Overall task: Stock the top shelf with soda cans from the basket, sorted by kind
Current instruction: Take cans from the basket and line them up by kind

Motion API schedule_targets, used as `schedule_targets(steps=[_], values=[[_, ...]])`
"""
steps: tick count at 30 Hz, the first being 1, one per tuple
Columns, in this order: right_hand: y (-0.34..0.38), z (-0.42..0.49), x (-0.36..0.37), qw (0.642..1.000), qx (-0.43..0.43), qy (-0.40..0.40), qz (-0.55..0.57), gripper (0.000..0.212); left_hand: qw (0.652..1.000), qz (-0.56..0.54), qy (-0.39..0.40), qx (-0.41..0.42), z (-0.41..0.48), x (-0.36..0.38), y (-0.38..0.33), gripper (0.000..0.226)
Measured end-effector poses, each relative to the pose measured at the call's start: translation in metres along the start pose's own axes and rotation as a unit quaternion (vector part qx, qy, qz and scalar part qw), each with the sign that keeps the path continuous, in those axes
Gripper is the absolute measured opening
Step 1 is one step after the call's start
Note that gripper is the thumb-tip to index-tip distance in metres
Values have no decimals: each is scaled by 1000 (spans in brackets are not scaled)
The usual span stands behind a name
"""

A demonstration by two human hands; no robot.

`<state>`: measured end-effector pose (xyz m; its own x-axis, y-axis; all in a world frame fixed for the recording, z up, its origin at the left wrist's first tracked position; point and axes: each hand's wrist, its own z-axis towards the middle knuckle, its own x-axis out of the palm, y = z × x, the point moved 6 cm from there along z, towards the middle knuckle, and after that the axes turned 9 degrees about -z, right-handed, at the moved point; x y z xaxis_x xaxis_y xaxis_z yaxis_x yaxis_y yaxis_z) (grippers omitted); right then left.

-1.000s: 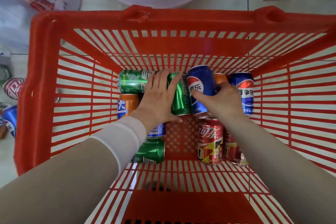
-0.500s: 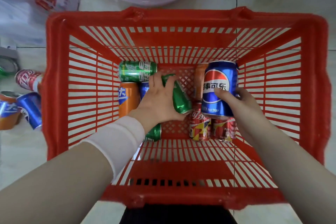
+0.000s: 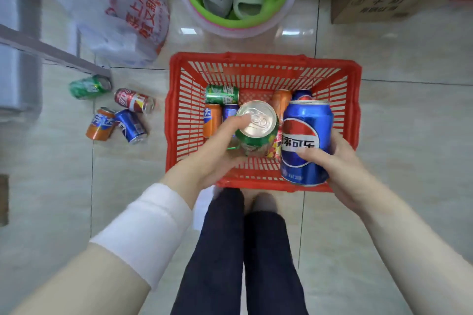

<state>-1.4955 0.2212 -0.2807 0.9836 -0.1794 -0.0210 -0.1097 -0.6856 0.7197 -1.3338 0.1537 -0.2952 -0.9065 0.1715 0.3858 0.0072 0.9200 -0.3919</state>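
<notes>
Pale tiled floor (image 3: 384, 135) fills most of the scene, and on it sits a red slatted basket (image 3: 354, 110) directly in front of the person's dark trouser legs (image 3: 243, 250). Beyond the basket stands a green basin (image 3: 286, 0) holding a pair of slippers, with a white printed plastic bag (image 3: 128, 20) to its left and a cardboard box (image 3: 384, 0) to its right. Above the basket the right hand (image 3: 343, 163) is wrapped around an upright blue Pepsi can (image 3: 304, 140), fingers curled across its front. The left hand (image 3: 217, 151), a white cuff at its wrist, grips a green can (image 3: 256, 128) from the side, thumb resting on the silver lid. Down in the basket lie a green can, an orange one, blue ones and a red one. Four loose cans (image 3: 120, 112) lie on their sides on the floor left of the basket.
</notes>
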Motion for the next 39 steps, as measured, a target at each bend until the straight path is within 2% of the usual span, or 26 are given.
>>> schedule_targets(steps=[2, 5, 8, 13, 19, 21, 24, 26, 29, 31, 33, 39], values=[[30, -27, 1, 1000, -19, 19, 0, 64, 998, -58, 36, -8, -37, 21, -9, 48], [78, -70, 1, 998, -40, 44, 6, 78, 996, -79, 36, -31, -90, 48, -29, 61], [119, -115, 0, 996, -62, 71, 1, 68, 996, -64, 46, -34, -142, 75, -53, 65], [173, -180, 0, 993, -92, 76, -1, 68, 996, 16, 80, -33, -212, 108, -76, 96], [216, -233, 4, 991, -106, 82, 5, 68, 990, 77, 118, 6, -281, 130, -92, 85], [229, -247, 9, 990, -111, 84, 5, 70, 988, 109, 101, 28, -300, 127, -96, 89], [248, -270, 19, 989, -123, 86, -1, 70, 965, 237, 60, 92, -333, 126, -109, 66], [262, -285, 26, 988, -132, 83, -3, 67, 949, 277, 23, 152, -357, 129, -124, 52], [287, -306, 41, 985, -147, 87, -7, 71, 930, 296, -22, 215, -393, 129, -144, 52], [306, -320, 54, 983, -157, 94, -1, 86, 917, 311, -51, 247, -414, 123, -158, 66], [328, -332, 70, 981, -168, 98, -5, 96, 906, 318, -62, 273, -433, 114, -174, 70], [402, -371, 126, 969, -222, 104, -8, 95, 893, 259, -65, 361, -507, 92, -236, 60]])
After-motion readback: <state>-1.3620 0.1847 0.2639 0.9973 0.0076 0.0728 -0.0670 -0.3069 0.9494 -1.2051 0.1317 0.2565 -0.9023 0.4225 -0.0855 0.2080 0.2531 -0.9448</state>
